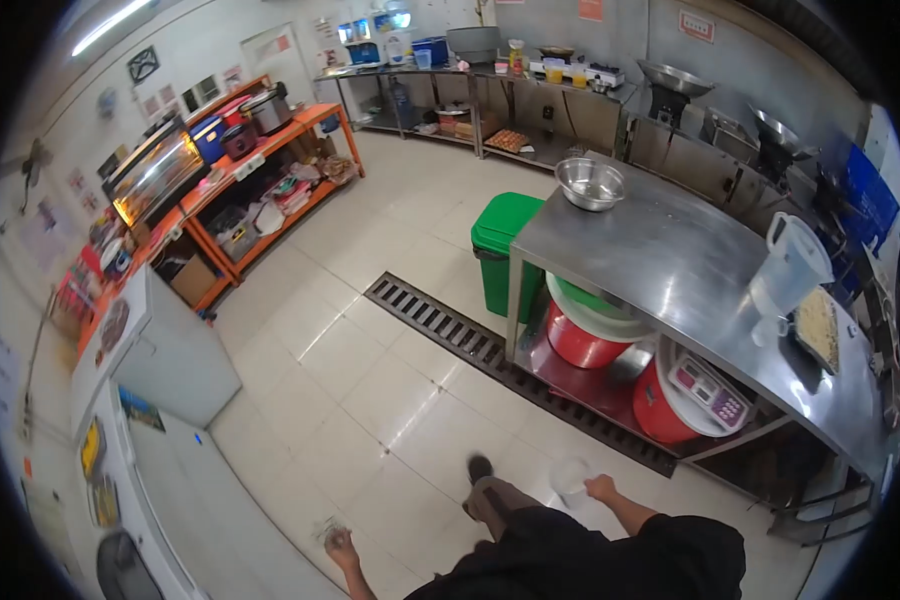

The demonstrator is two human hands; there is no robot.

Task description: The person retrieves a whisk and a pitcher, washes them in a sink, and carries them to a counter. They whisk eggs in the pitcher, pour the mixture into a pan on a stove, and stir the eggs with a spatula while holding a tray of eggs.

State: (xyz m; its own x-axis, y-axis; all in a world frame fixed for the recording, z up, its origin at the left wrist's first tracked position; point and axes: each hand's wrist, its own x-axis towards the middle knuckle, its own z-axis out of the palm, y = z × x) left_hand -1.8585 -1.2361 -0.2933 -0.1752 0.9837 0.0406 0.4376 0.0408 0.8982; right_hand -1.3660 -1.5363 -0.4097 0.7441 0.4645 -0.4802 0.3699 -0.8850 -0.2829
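Low at the left, my left hand (342,549) is closed around a small see-through thing (326,529) with fine lines on it, too blurred to name. My right hand (601,488) grips a translucent plastic cup (569,480) by its side, held low over the floor near the steel table. Both arms hang apart on either side of my body, and one dark shoe (480,467) shows between them. Nothing else touches either hand.
At the right stands a steel table (670,235) with a metal bowl (590,185) and a clear pitcher (796,262). Red buckets (582,338) and a scale (708,388) sit below. A green bin (505,225), floor drain (440,322), white freezer (195,490) and orange shelves (270,240) surround the tiled floor.
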